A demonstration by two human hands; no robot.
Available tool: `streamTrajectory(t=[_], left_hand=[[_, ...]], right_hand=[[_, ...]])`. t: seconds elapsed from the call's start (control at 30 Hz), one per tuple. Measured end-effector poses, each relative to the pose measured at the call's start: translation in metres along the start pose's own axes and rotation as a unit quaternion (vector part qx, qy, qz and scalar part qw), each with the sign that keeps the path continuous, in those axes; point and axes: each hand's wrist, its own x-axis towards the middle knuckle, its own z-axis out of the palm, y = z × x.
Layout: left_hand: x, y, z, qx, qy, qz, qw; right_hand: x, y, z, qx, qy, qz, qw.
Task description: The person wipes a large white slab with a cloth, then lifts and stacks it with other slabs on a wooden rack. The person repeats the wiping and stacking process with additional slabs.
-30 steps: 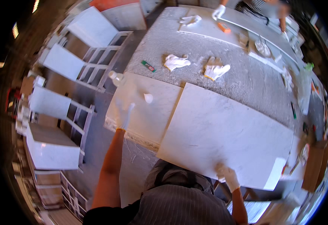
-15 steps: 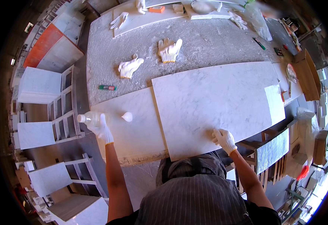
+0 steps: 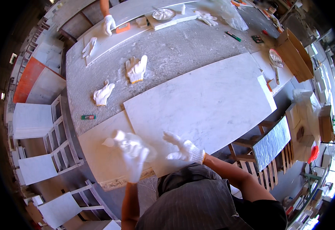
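Note:
My left hand [image 3: 134, 165], in a white knit glove, is closed round a clear plastic bottle [image 3: 131, 143]; both are smeared by motion. The bottle is tilted, its white neck end pointing up and left. Just past that end, a small white pointed piece [image 3: 108, 142] shows over the lower pale stone slab [image 3: 98, 161]. My right hand [image 3: 184, 148], gloved the same way, is empty with fingers spread toward the bottle. It hovers near the close left part of a large white marble slab [image 3: 205, 105], which overlaps the lower slab.
Two loose white gloves [image 3: 136, 69] [image 3: 103, 93] and a green cutter-like tool [image 3: 88, 117] lie on the grey dusty table [image 3: 167, 50]. A co-worker's gloved hand [image 3: 108, 25] rests beside an orange block [image 3: 123, 27]. A cardboard box [image 3: 294, 53] stands at the right.
My left hand has swung right with the bottle, over the slabs. My right hand has moved left off the marble and opened. The view has turned, showing more of the co-worker's arm.

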Motion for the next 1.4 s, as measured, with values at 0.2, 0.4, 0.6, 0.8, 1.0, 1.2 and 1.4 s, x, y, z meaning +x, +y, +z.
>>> streamTrajectory(t=[0.2, 0.4, 0.6, 0.8, 1.0, 1.2, 1.4], left_hand=[[-0.003, 0.012, 0.141, 0.116, -0.193, -0.138, 0.965], [0.018, -0.017, 0.219, 0.352, -0.311, 0.108, 0.876], [0.017, -0.011, 0.262, 0.411, -0.303, 0.221, 0.831], [-0.005, -0.037, 0.231, 0.457, -0.324, 0.161, 0.812], [-0.016, -0.051, 0.212, 0.457, -0.277, 0.137, 0.834], [-0.019, -0.050, 0.217, 0.480, -0.253, 0.125, 0.831], [-0.022, -0.051, 0.216, 0.502, -0.246, 0.156, 0.814]], right_hand=[[-0.015, 0.013, -0.046, 0.176, 0.062, 0.006, 0.982], [-0.052, 0.034, -0.121, 0.259, 0.169, 0.046, 0.950], [-0.089, 0.060, -0.238, 0.229, 0.346, 0.069, 0.907], [-0.108, 0.075, -0.375, -0.163, 0.450, 0.195, 0.856], [-0.100, 0.088, -0.460, -0.347, 0.417, 0.258, 0.799], [-0.080, 0.099, -0.501, -0.420, 0.401, 0.290, 0.760], [-0.065, 0.099, -0.530, -0.490, 0.366, 0.317, 0.725]])
